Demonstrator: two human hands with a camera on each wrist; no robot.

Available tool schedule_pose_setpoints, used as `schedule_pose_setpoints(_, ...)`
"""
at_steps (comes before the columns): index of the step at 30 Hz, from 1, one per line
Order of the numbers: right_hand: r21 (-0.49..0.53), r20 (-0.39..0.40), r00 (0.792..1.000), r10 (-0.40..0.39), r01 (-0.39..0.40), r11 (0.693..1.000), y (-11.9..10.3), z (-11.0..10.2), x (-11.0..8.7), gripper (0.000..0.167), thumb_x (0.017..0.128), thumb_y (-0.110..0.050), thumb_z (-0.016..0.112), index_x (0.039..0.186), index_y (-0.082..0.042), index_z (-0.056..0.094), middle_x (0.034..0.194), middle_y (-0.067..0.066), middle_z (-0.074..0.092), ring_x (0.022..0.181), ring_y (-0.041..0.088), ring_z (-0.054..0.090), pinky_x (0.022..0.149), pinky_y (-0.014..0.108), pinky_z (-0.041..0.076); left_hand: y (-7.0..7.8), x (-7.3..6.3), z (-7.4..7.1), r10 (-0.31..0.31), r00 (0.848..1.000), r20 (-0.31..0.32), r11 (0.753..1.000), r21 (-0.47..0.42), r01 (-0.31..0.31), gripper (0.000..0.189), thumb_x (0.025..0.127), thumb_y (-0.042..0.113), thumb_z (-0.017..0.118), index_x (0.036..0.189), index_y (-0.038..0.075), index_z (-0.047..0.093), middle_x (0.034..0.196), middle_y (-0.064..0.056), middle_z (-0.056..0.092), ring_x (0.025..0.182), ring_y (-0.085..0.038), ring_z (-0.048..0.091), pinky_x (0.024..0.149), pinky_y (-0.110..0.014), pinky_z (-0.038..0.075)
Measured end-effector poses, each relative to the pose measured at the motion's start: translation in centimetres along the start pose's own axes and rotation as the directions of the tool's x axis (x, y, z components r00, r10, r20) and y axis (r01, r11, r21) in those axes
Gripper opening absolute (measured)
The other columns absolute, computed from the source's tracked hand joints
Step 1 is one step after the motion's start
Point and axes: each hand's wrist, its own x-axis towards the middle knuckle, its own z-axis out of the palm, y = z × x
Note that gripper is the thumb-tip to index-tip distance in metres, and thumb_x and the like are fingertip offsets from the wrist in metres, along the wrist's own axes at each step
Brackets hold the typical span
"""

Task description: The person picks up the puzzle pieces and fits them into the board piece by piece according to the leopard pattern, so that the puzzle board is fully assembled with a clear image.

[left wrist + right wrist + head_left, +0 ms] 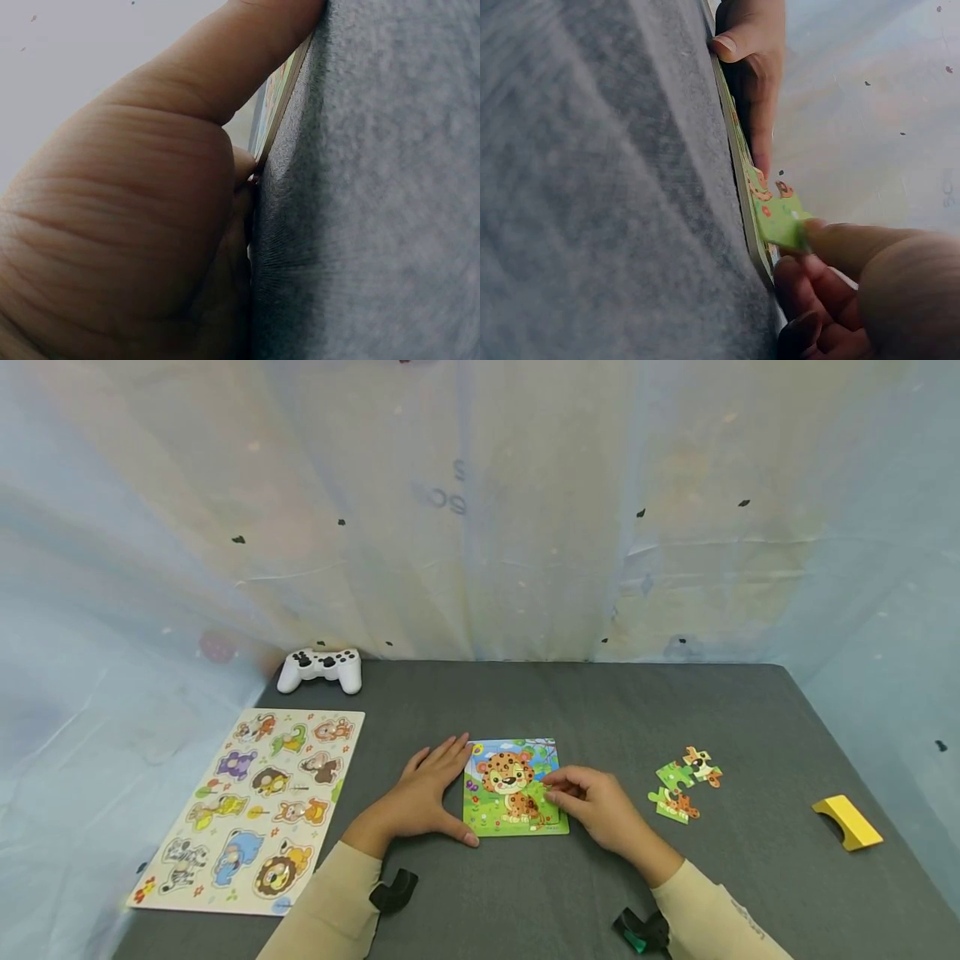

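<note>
A square leopard jigsaw puzzle (511,772) lies on the dark grey table in the head view. My right hand (596,807) is over its right side, with thumb and fingers pinching a green puzzle piece (781,223). In the right wrist view that piece is tilted up from the puzzle, with bits of the spotted drawing along one side. My left hand (426,797) rests at the puzzle's left edge, fingers straight and spread, fingertips by the upper left corner and thumb by the lower left one.
Several loose jigsaw pieces (678,787) lie to the right, and farther right a yellow arch block (847,822). On the left are an animal peg board (247,810) and, behind it, a white game controller (320,670). A pale sheet (525,568) hangs behind the table.
</note>
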Motion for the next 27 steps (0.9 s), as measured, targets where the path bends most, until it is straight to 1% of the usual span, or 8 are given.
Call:
schedule_pose_setpoints(5,-0.107,0.007,0.999,-0.033,0.034,0.994,0.1,0.1,-0.1,0.025,0.101,-0.006,0.08,0.126,-0.008,0.081,0.106,-0.003,0.068,0.081,0.009,0.059,0.069,0.031,0.053,0.0,0.0,0.0,-0.004,1.0,0.002,1.0,0.0,0.004,0.144,0.07,0.072,0.095,0.175,0.009,0.02,0.182,-0.005,0.009,0.166,-0.026,0.004,0.128,-0.062,0.0)
schedule_pose_setpoints(8,-0.236,0.013,0.996,-0.088,0.089,0.968,-0.4,0.1,-0.5,0.029,0.099,-0.006,0.083,0.128,-0.007,0.079,0.115,0.0,0.067,0.09,0.013,0.061,0.076,0.036,0.055,0.2,-0.1,-0.1,-0.007,1.0,0.005,1.0,0.0,0.007,0.144,0.069,0.073,0.094,0.175,0.011,0.019,0.182,-0.004,0.007,0.166,-0.025,0.003,0.128,-0.06,0.0)
schedule_pose_setpoints(11,-0.395,0.074,0.983,-0.171,0.186,0.9,-1.3,0.1,-1.1,0.037,0.098,-0.012,0.085,0.133,-0.007,0.077,0.134,0.007,0.068,0.116,0.024,0.064,0.093,0.046,0.057,0.1,-0.1,-0.1,-0.009,1.0,0.005,1.0,0.003,0.009,0.145,0.069,0.073,0.095,0.176,0.01,0.018,0.182,-0.004,0.007,0.166,-0.024,0.003,0.128,-0.06,0.0)
schedule_pose_setpoints(13,-0.481,0.143,0.968,-0.207,0.251,0.84,-1.8,0.1,-1.6,0.045,0.099,-0.02,0.085,0.14,-0.007,0.074,0.148,0.011,0.064,0.136,0.033,0.058,0.102,0.056,0.054,0.1,0.0,0.0,-0.007,1.0,0.005,1.0,0.008,0.007,0.145,0.07,0.072,0.095,0.175,0.01,0.019,0.182,-0.004,0.007,0.166,-0.025,0.003,0.128,-0.06,0.001)
schedule_pose_setpoints(16,-0.548,0.254,0.95,-0.184,0.298,0.781,-2.6,0.2,-2.6,0.056,0.103,-0.031,0.081,0.152,-0.008,0.067,0.16,0.009,0.057,0.147,0.036,0.05,0.103,0.061,0.053,-0.1,0.0,0.0,-0.007,1.0,0.004,1.0,0.008,0.007,0.144,0.069,0.072,0.095,0.175,0.01,0.019,0.182,-0.004,0.007,0.166,-0.025,0.004,0.128,-0.06,0.001)
schedule_pose_setpoints(19,-0.591,0.311,0.94,-0.143,0.309,0.745,-3.0,0.3,-3.5,0.063,0.105,-0.039,0.077,0.158,-0.009,0.06,0.165,0.009,0.051,0.151,0.035,0.046,0.1,0.06,0.053,-0.2,0.0,0.0,-0.004,1.0,0.001,1.0,0.007,0.004,0.145,0.069,0.073,0.095,0.175,0.01,0.019,0.182,-0.005,0.007,0.166,-0.025,0.004,0.128,-0.06,0.001)
schedule_pose_setpoints(22,-0.602,0.319,0.938,-0.133,0.309,0.736,-3.0,0.3,-4.0,0.066,0.106,-0.04,0.075,0.161,-0.008,0.057,0.168,0.01,0.047,0.153,0.034,0.044,0.103,0.058,0.051,-0.2,0.0,0.1,-0.005,1.0,0.0,1.0,0.011,0.005,0.145,0.069,0.073,0.095,0.175,0.01,0.018,0.182,-0.004,0.007,0.166,-0.025,0.004,0.128,-0.059,0.0)
schedule_pose_setpoints(27,-0.592,0.313,0.942,-0.123,0.295,0.75,-2.8,0.3,-4.3,0.066,0.107,-0.042,0.073,0.162,-0.01,0.055,0.169,0.009,0.045,0.155,0.034,0.041,0.105,0.058,0.049,-0.3,0.1,0.2,-0.01,1.0,0.0,1.0,0.01,0.01,0.145,0.069,0.073,0.094,0.176,0.011,0.018,0.182,-0.002,0.006,0.166,-0.023,0.003,0.128,-0.059,0.0)
